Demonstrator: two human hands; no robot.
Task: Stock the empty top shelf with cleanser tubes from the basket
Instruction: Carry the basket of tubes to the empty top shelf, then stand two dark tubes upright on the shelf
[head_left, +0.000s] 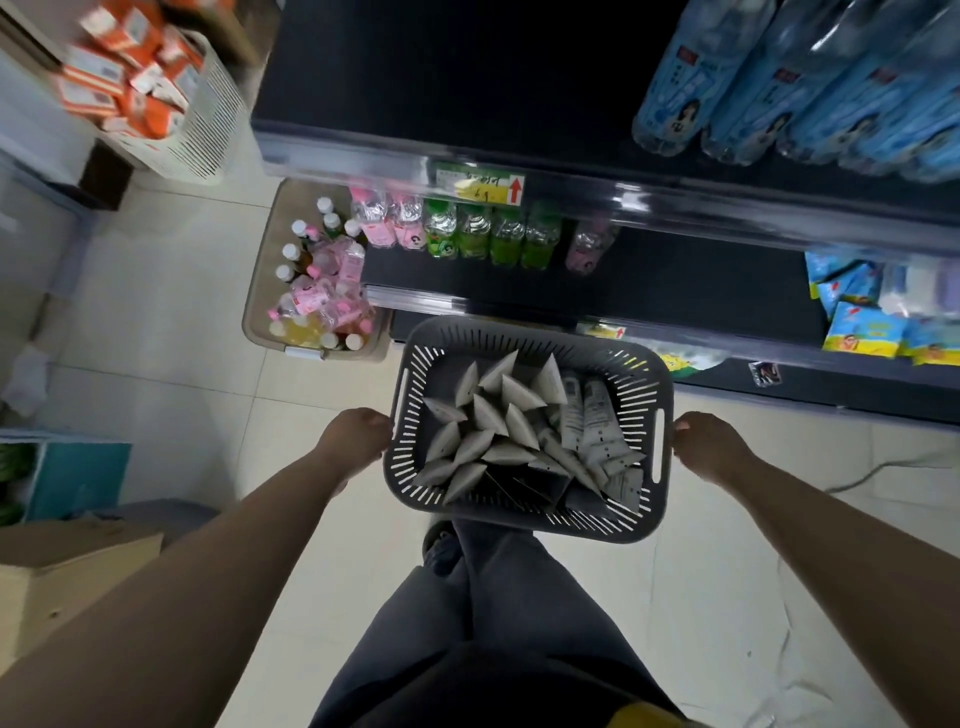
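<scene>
Currently the cleanser tubes (524, 431) sit in a loose heap inside the grey slotted basket (519, 338), most standing with the flat crimped tail up and the cap end buried, and a few lying flat along the right side with their printed faces showing. The basket is held in the air in front of the person, near the lower shelves and well below the top shelf (467, 78), whose dark left portion lies bare. The left hand (358, 434) grips the basket's left side and the right hand (704, 441) grips its right side beside the handle slot. Both sets of fingers are largely hidden behind the rim, so the exact wrap cannot be confirmed. The tubes are judged light, soft-walled and smooth, liable to dent under a hard squeeze and to slide against each other. Pinch each one across the crimped tail, which is the stiffest exposed part, or take it round the mid-body with moderate pressure. The basket needs support before either hand is freed. Large blue-labelled bottles (779, 88) occupy the right of the top shelf. On the shelf below stand pink bottles (384, 218) and green bottles (491, 234), with blue-and-yellow packets (862, 332) to the right. A beige crate (260, 291) of mixed bottles rests on the floor at left, and a white basket (213, 104) of orange boxes stands at far left.
</scene>
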